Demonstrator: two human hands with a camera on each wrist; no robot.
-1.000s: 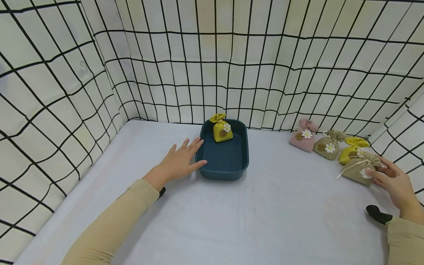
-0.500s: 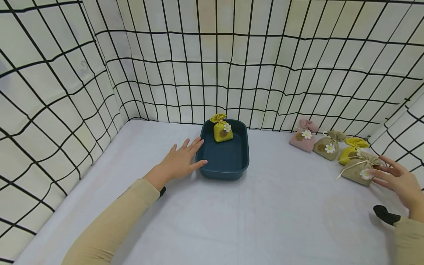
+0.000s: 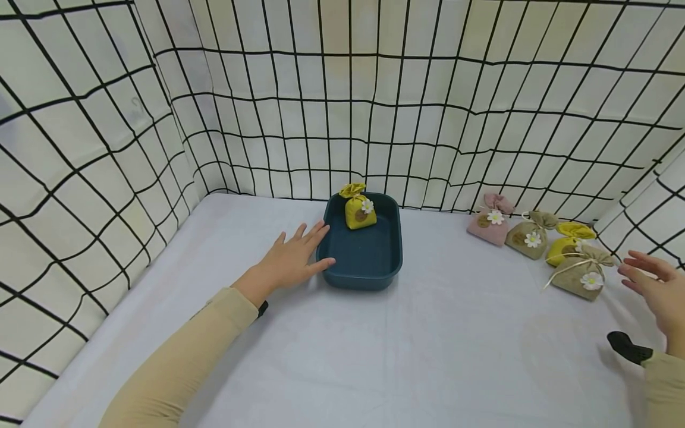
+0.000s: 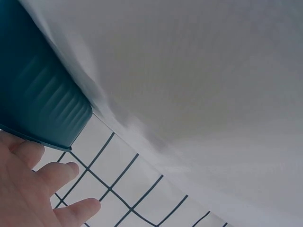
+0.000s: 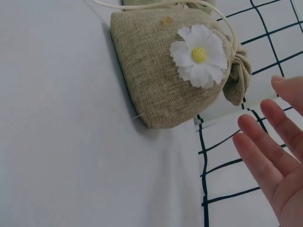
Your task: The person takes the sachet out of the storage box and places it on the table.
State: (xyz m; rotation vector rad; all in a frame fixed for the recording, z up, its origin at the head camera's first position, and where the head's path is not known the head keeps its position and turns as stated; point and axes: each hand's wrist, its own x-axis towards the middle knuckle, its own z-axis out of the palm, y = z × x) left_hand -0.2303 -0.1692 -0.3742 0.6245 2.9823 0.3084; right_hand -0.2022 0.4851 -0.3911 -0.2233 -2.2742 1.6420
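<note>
My left hand [image 3: 289,260] rests with spread fingers on the left rim of a dark teal plastic bin [image 3: 361,255]; the left wrist view shows the fingers at the rim of the bin [image 4: 42,90]. Inside the bin, at its back, stands a yellow drawstring pouch [image 3: 360,213] with a white daisy. At the far right my right hand [image 3: 653,285] hovers with loose fingers and holds nothing. Just left of it, apart from the fingertips, lies a beige drawstring pouch [image 3: 579,279], seen close up in the right wrist view as a burlap pouch [image 5: 165,71] with a daisy.
Behind the beige pouch, a second yellow pouch [image 3: 561,249], another beige pouch [image 3: 527,239] and a pink pouch [image 3: 488,226] sit in a row near the back. Black-grid white walls [image 3: 412,125] enclose the back and sides of the white-covered table [image 3: 428,356].
My right hand has let go of the front beige pouch and drawn back to the right. That pouch stays on the table. The left hand and bin have not visibly moved.
</note>
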